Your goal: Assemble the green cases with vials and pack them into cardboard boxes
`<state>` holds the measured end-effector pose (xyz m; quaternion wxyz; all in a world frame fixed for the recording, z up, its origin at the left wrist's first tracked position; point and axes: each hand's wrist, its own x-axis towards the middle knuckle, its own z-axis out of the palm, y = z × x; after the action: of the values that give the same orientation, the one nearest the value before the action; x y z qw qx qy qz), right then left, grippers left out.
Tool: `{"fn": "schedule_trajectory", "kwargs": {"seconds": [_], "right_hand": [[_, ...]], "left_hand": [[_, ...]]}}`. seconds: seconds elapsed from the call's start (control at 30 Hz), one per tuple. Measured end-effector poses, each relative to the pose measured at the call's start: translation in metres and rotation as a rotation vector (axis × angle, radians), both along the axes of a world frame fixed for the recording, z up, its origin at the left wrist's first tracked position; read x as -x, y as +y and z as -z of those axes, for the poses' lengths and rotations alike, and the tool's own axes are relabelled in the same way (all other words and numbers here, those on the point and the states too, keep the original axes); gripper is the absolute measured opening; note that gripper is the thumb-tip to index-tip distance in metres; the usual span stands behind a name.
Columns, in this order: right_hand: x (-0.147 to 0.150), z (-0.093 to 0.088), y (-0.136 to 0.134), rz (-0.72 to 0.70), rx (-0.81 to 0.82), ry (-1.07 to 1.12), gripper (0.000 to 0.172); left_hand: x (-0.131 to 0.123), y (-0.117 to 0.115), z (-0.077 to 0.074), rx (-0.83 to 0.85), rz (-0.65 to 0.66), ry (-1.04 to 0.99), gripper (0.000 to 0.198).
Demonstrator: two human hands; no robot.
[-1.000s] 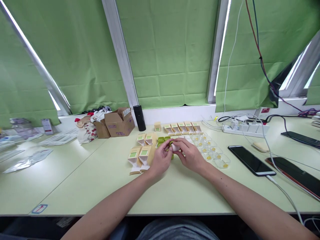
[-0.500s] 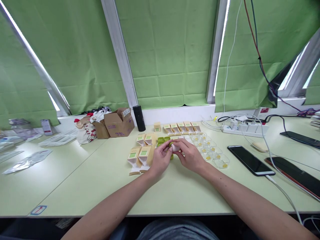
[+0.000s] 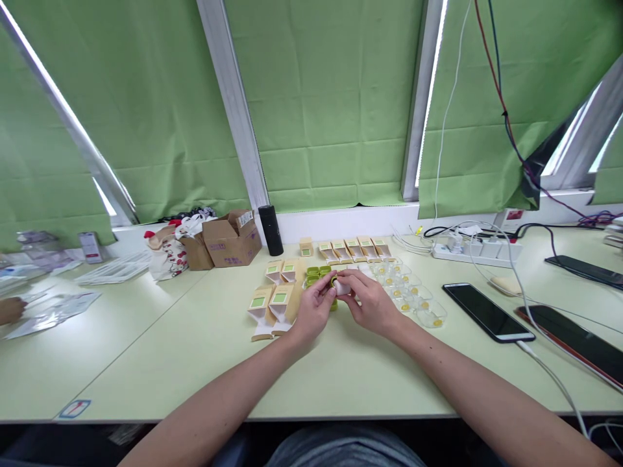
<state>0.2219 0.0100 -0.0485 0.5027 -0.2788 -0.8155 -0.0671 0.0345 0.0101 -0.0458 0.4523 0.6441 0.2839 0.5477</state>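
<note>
My left hand [image 3: 314, 312] and my right hand [image 3: 372, 301] meet over the middle of the pale green table [image 3: 146, 350]. Together they pinch a small white and green piece [image 3: 340, 285] between their fingertips. Just behind it lie several small green parts [image 3: 317, 272]. To the left stand open tan paper boxes [image 3: 272, 301] with green labels. A row of smaller tan boxes [image 3: 355, 248] lines the back. Clear round lids with yellow dots [image 3: 413, 298] lie to the right of my right hand.
A black cylinder [image 3: 271, 229] and brown cardboard boxes [image 3: 232, 239] stand at the back left. Phones [image 3: 488, 312] on cables and a power strip [image 3: 474, 250] lie on the right. Plastic bags [image 3: 53, 311] lie far left, where another person's hand [image 3: 10, 309] shows.
My hands have barely shifted on the small piece. Another person's hand has come into view at the far left edge.
</note>
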Motion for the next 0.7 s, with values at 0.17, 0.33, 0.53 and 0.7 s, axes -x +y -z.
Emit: {"fn": "schedule_trajectory", "kwargs": {"seconds": [0.17, 0.33, 0.53, 0.7], "right_hand": [[0.0017, 0.0017, -0.0004, 0.015, 0.015, -0.001, 0.026], [0.0046, 0.0002, -0.002, 0.044, -0.011, -0.027, 0.024], [0.0066, -0.0016, -0.0036, 0.071, -0.049, -0.045, 0.023], [0.0078, -0.0007, -0.0031, 0.098, -0.06, -0.046, 0.025]], "left_hand": [[-0.0025, -0.0022, -0.0023, -0.03, -0.04, 0.019, 0.046], [-0.0067, -0.0022, -0.0039, -0.012, -0.091, -0.012, 0.04], [-0.0096, -0.0031, -0.0057, 0.026, -0.11, -0.05, 0.041], [-0.0092, -0.0022, -0.0046, 0.034, -0.098, -0.07, 0.044]]}}
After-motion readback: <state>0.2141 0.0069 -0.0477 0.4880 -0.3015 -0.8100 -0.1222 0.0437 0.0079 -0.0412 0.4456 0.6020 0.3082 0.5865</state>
